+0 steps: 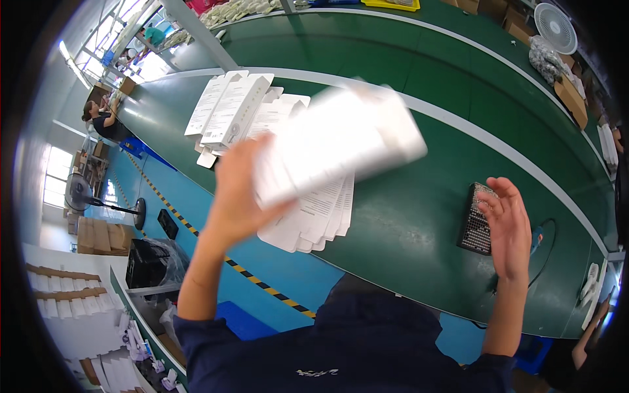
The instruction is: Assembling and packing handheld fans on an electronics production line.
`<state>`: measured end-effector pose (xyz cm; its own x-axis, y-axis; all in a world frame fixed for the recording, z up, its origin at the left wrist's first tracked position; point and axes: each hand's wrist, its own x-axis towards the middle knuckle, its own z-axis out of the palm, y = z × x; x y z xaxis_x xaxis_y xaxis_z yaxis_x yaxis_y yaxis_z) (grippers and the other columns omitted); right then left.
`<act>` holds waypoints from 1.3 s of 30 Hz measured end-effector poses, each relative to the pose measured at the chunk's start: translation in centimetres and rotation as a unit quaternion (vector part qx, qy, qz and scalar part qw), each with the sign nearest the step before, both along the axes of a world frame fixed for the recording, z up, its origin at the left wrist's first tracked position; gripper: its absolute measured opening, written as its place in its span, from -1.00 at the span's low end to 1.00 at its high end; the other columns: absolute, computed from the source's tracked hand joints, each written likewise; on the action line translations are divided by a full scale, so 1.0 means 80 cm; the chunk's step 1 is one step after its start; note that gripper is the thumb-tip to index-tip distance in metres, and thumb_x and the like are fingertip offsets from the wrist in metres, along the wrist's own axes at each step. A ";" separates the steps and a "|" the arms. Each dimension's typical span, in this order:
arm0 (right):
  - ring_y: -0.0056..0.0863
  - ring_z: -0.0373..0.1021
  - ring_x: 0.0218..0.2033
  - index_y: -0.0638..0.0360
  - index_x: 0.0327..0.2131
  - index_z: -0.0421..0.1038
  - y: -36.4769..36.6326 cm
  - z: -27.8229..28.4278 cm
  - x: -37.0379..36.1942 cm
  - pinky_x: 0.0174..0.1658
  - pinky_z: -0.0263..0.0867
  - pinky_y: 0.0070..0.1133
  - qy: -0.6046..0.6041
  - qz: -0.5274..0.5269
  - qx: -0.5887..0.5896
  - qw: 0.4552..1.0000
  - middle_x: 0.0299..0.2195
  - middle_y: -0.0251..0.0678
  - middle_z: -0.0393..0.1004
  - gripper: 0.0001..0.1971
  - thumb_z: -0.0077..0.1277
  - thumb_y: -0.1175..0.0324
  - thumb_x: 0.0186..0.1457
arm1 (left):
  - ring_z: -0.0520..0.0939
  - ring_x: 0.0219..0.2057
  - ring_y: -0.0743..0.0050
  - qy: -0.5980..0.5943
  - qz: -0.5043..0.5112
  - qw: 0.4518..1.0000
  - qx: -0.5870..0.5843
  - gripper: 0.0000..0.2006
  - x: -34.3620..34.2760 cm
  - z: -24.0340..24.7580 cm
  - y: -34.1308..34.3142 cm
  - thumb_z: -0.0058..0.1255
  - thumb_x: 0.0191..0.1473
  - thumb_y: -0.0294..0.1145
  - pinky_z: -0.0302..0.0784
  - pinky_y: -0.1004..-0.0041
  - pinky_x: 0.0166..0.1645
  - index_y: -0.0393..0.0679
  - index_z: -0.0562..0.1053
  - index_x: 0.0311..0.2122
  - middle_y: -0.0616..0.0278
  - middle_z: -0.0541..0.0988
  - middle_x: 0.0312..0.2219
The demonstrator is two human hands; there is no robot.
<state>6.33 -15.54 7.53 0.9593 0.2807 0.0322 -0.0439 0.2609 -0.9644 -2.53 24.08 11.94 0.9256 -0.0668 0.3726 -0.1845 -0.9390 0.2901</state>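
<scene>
My left hand (237, 190) is closed on the near left end of a white carton (337, 144), lifted above the green table and smeared by motion. Under it lies a fanned stack of flat white printed cartons (320, 213). Just beyond, on the left, formed white boxes (237, 108) with open end flaps lie side by side. On the right my right hand (509, 229) is raised with its fingers apart and holds nothing. Beside it, partly behind its fingers, sits a black tray (468, 229) filled with small metal pieces.
The green work table (406, 216) has a pale rail (458, 121) along its far side. A dark cable (553, 239) curls right of the tray. A white fan (555, 28) stands at the far right, a black floor fan (82, 193) at left. Another person (103, 121) sits far left.
</scene>
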 end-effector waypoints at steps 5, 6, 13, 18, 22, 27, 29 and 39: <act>-0.45 0.42 -0.17 0.31 -0.03 0.27 0.020 -0.034 -0.027 -0.08 0.32 -0.53 0.104 0.042 0.024 0.993 -0.05 -0.20 0.35 -0.68 -0.24 0.30 0.26 | 0.26 0.10 -0.19 0.120 0.293 0.949 0.000 -0.11 0.057 -0.045 0.072 0.18 -0.10 0.04 0.10 0.09 0.18 -0.37 0.11 0.20 -0.33 0.25 0.06; -0.45 0.42 -0.18 0.30 -0.04 0.28 0.029 -0.041 -0.038 -0.09 0.33 -0.53 0.123 0.060 0.029 0.990 -0.05 -0.21 0.35 -0.70 -0.22 0.32 0.25 | 0.26 0.10 -0.19 0.119 0.290 0.950 0.002 -0.11 0.060 -0.053 0.069 0.18 -0.10 0.04 0.10 0.09 0.18 -0.37 0.11 0.20 -0.33 0.25 0.06; -0.56 0.41 -0.24 0.28 -0.11 0.34 0.072 -0.096 -0.092 -0.15 0.32 -0.62 0.181 0.149 -0.047 0.971 -0.17 -0.29 0.42 -0.77 -0.17 0.35 0.24 | -0.01 0.26 -0.29 0.008 0.173 0.971 0.167 -0.26 0.041 -0.072 0.002 0.00 0.10 -0.08 -0.12 -0.01 0.28 -0.38 0.07 0.22 -0.30 0.01 0.22; -0.63 0.39 -0.28 0.25 -0.10 0.35 0.091 -0.104 -0.091 -0.20 0.31 -0.67 0.173 0.166 -0.030 0.970 -0.25 -0.37 0.43 -0.78 -0.14 0.36 0.25 | -0.02 0.30 -0.18 0.059 0.186 0.965 0.174 -0.34 0.036 -0.085 0.006 -0.02 0.12 -0.16 -0.14 -0.02 0.30 -0.35 0.12 0.21 -0.16 0.04 0.25; -0.61 0.39 -0.28 0.27 -0.10 0.34 0.099 -0.109 -0.091 -0.24 0.34 -0.65 0.186 0.147 -0.033 0.971 -0.23 -0.35 0.43 -0.78 -0.15 0.37 0.25 | -0.06 0.31 -0.19 0.036 0.063 0.996 0.059 -0.31 -0.011 -0.077 -0.039 -0.05 0.13 -0.14 -0.25 0.03 0.32 -0.32 0.06 0.25 -0.18 0.01 0.26; -0.55 0.42 -0.31 0.31 -0.05 0.28 0.115 -0.109 -0.084 -0.37 0.40 -0.62 0.201 0.114 -0.043 0.972 -0.22 -0.24 0.43 -0.71 -0.12 0.33 0.25 | -0.05 0.31 -0.14 0.178 0.072 0.981 -0.014 -0.19 -0.039 -0.125 -0.089 -0.10 0.14 -0.05 -0.32 0.00 0.32 -0.47 -0.12 0.25 -0.24 0.04 0.23; -0.54 0.43 -0.34 0.33 -0.03 0.25 0.136 -0.106 -0.075 -0.42 0.39 -0.63 0.204 0.120 -0.066 0.969 -0.22 -0.22 0.43 -0.68 -0.11 0.31 0.24 | -0.03 0.30 -0.16 0.185 0.062 0.980 -0.030 -0.20 -0.045 -0.119 -0.110 -0.11 0.15 -0.05 -0.33 -0.06 0.31 -0.46 -0.10 0.24 -0.22 0.07 0.22; -0.48 0.45 -0.16 0.43 0.02 0.21 0.132 -0.059 -0.109 -0.10 0.38 -0.59 0.062 0.064 -0.059 0.994 -0.17 -0.14 0.49 -0.63 -0.04 0.53 0.14 | 0.15 0.24 -0.07 0.029 0.083 0.911 -0.403 -0.28 -0.065 -0.091 -0.133 0.08 0.06 -0.30 0.01 0.12 0.27 -0.41 0.03 0.22 -0.16 0.18 0.18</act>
<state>-2.43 -4.95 2.80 0.9103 0.3948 -0.1247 -0.1901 0.1308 -0.9730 -7.74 13.44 4.66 0.9178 0.3496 0.1883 -0.0214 -0.4302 0.9025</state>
